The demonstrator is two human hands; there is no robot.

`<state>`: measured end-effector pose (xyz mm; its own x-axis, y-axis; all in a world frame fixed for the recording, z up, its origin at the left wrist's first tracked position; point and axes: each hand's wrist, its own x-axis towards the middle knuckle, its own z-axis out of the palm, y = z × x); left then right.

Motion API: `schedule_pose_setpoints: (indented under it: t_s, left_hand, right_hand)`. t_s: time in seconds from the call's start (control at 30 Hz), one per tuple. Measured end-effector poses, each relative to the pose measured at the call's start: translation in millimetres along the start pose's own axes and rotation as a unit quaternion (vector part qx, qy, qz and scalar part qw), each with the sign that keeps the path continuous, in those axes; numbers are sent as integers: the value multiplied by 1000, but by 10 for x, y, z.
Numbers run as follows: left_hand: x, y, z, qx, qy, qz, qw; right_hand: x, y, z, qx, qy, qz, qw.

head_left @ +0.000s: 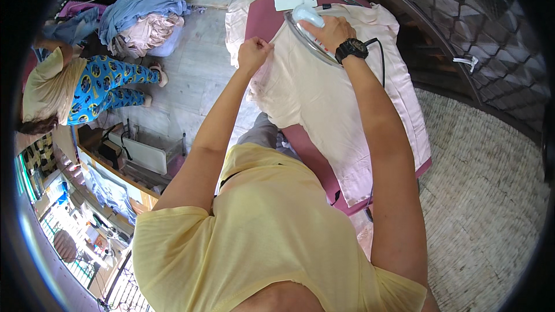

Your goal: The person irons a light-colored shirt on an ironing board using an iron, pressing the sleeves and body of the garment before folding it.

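A pale pink garment (324, 104), probably a shirt, lies spread over a maroon ironing board (260, 14). My right hand (332, 33), with a black watch on its wrist, is closed round the handle of a white and light-blue iron (308, 16). The iron rests on the far part of the cloth, and a dark cord runs down past my wrist. My left hand (255, 54) is to the left of the iron, its fingers pinched on the garment's edge. Below that hand the cloth is bunched in folds.
A white rectangular piece (296, 2) lies at the board's far end. Another person (101, 84) in blue patterned trousers is at the left, near heaped clothes (141, 17). A dark lattice door (491, 40) stands at the right, beside a woven mat (480, 202).
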<state>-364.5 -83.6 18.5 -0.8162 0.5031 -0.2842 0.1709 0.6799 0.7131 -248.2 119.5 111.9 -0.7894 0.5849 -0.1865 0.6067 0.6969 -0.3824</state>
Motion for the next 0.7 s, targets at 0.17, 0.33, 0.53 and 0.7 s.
schedule_pose_setpoints:
  t_s: [0.17,0.33,0.53,0.7]
  left_hand:
    - [28,-157,217,37,60,76,995]
    - [112,45,274,72,56,93,992]
    - [339,81,279,-156,-70,-26,985]
    - [375,-7,256,-171,-60,-60,982]
  right_hand:
    - [-33,-102,-89,25,-55,-16,998]
    - [44,-126,-34,24,-38,11,999]
    - [70,-138,-23,26,-49,7,998]
    - [88,-87,31,30,-47,14,998]
